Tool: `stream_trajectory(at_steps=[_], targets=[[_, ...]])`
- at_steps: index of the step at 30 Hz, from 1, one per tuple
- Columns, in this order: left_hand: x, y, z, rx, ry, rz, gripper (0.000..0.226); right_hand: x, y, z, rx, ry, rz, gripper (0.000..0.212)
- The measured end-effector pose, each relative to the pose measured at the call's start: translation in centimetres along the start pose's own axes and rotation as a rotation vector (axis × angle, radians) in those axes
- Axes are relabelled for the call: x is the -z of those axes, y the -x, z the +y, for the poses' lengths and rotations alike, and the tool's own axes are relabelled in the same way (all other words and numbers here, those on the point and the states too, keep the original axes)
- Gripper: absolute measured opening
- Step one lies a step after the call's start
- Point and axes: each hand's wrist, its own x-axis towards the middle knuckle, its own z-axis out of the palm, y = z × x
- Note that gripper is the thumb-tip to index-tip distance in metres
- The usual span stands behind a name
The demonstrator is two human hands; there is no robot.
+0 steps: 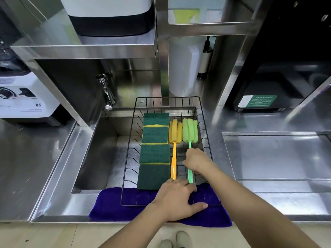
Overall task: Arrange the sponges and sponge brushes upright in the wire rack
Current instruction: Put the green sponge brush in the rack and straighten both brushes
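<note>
A black wire rack sits over the sink's right half. Several green-and-yellow scouring sponges stand in a row along its left side. To their right lies an orange-handled yellow sponge brush, and beside that a green sponge brush. My right hand is closed around the green brush's handle, mid-length. My left hand rests flat on the rack's near edge, fingers spread, touching the ends of both handles and holding nothing.
A purple cloth lies under the rack's front edge on the steel counter. The open sink basin is to the left, with a tap above it. Appliances stand at left and right. A recessed steel lid is at right.
</note>
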Motion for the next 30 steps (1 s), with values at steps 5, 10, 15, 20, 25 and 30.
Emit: stream_trajectory(at_steps=[5,10,15,20,25,30], targets=[[3.2,-1.1,-2.3,-0.032,0.033,0.209,0.043,3.2,0.2,0.8,0.087,-0.079,0.211,0.023],[6.5,-5.2,-5.3,-0.025,-0.256,0.388,0.030,4.6,-1.0,1.4,0.238,0.065,0.525,0.036],[7.2,-8.9,-7.4,-0.059,-0.507,0.289,0.045,4.2,-3.1,1.7,0.351,0.246,0.529,0.063],[6.6,-10.2,-8.0,-0.092,-0.632,0.195,0.064,3.0,-4.9,2.0,0.342,0.426,0.499,0.067],[6.3,-10.3,-8.4,-0.083,-0.707,0.158,0.064,2.4,-5.7,1.8,0.314,0.496,0.515,0.059],[6.3,-10.7,-7.4,0.038,-0.650,0.183,0.057,2.8,-5.8,1.6,0.357,0.519,0.411,0.066]])
